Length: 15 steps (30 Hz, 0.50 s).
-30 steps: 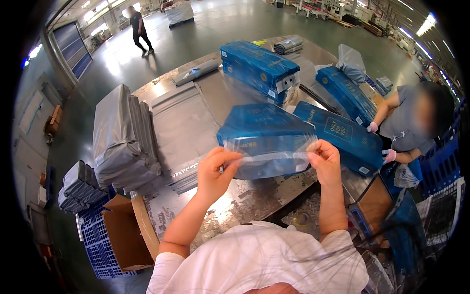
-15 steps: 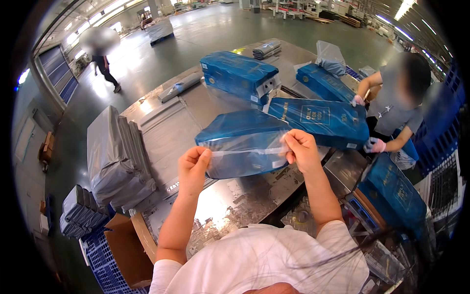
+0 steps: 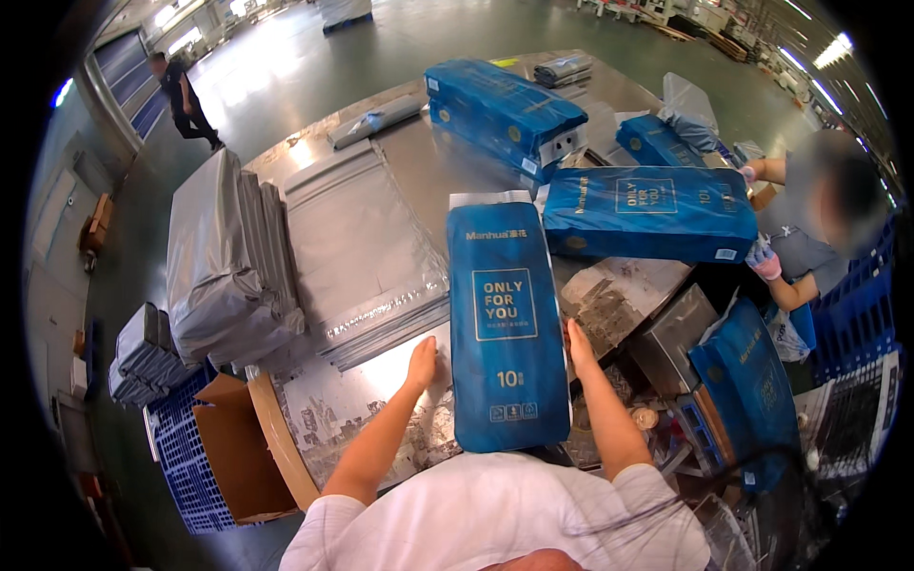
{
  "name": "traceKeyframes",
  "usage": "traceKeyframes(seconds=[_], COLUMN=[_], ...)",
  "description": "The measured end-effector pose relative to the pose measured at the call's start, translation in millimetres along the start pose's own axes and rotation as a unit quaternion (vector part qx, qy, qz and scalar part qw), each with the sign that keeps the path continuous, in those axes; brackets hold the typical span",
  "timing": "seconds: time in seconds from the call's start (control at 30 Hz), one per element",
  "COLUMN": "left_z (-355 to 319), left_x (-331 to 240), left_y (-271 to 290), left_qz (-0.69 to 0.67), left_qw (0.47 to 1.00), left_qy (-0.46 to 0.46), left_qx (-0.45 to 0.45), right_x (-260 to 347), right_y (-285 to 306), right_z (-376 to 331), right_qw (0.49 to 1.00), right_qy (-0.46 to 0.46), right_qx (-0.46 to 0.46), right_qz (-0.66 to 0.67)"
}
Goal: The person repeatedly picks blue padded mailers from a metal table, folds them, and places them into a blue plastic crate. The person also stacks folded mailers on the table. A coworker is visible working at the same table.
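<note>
A long blue plastic-wrapped pack [image 3: 505, 352] with gold print lies lengthwise in front of me, printed face up, its pale end pointing away. My left hand [image 3: 424, 364] is beside its left side, fingers out straight, with a narrow gap between hand and pack. Along the right side, my right hand [image 3: 578, 347] is held flat, close against the edge; whether it presses there I cannot tell. Left of the pack lies a flat stack of grey plastic bags [image 3: 357, 238]. Another blue pack [image 3: 657, 214] lies crosswise just beyond, near a co-worker's gloved hand [image 3: 764, 260].
Grey wrapped bundles [image 3: 224, 257] are piled at the left, above an open cardboard box [image 3: 238, 447] and a blue crate [image 3: 195, 476]. Further blue packs [image 3: 505, 114] lie at the back. One blue pack [image 3: 752, 381] leans at the right. A person [image 3: 186, 100] walks beyond the table.
Both my hands have let go of the pack's clear plastic end, which they were pinching. The pack has turned, its printed face now up and its end away from me. My view has shifted.
</note>
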<state>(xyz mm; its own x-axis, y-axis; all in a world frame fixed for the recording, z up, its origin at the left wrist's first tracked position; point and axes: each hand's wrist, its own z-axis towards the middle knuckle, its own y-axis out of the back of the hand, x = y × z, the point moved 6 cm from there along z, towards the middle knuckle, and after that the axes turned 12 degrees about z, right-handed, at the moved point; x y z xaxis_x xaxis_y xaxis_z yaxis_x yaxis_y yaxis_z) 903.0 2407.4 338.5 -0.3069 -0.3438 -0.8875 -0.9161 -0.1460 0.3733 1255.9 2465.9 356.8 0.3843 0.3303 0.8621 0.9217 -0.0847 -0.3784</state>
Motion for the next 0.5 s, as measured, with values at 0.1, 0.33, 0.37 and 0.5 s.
traceKeyframes(seconds=[0.1, 0.33, 0.37, 0.5], left_z=[11.9, -73.7, -78.7, -117.8], left_x=[57.4, -65.5, -68.3, -59.2], left_y=[-41.3, -30.7, -17.5, 50.6], left_qz=[-0.066, -0.257, -0.263, -0.286], left_qw=[0.991, 0.947, 0.948, 0.951], left_qy=[0.036, -0.023, -0.046, -0.054], left_qx=[0.115, 0.191, 0.171, 0.108], right_x=[-25.4, 8.2, 10.2, -3.7], right_y=[-35.8, -50.8, -68.3, -132.7], right_z=[-12.4, -52.5, -57.7, -77.0], right_qw=[0.969, 0.980, 0.978, 0.970], right_qy=[-0.164, -0.114, -0.102, -0.060], right_qx=[0.022, 0.118, 0.145, 0.214], right_qz=[0.185, 0.115, 0.109, 0.102])
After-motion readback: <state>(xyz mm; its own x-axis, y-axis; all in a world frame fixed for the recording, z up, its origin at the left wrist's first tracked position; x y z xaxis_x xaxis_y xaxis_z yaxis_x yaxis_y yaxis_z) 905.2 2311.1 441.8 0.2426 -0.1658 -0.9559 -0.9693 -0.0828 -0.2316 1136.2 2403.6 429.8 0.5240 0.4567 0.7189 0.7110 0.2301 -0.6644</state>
